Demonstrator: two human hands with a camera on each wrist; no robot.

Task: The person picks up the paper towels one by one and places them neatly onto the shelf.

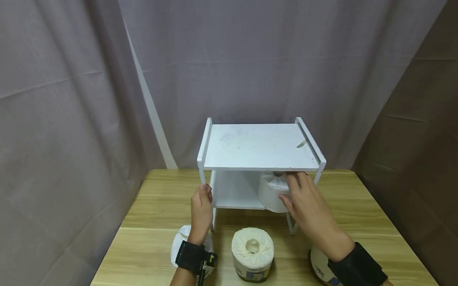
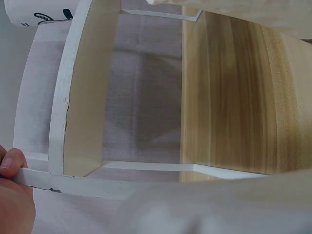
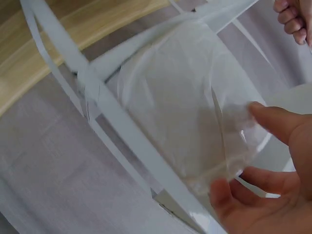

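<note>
As left wrist alone shows — the shelved roll bears print.

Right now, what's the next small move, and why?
Probably nudge the shelved roll slightly inward with the right hand: its base appears to overhang the front of the lower shelf, while the left hand grips the rack, which should help steady it.

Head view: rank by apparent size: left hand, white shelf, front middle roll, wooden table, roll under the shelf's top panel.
1. Wooden table
2. White shelf
3. Front middle roll
Left hand and roll under the top panel: too alike to rank; that roll is partly hidden.
</note>
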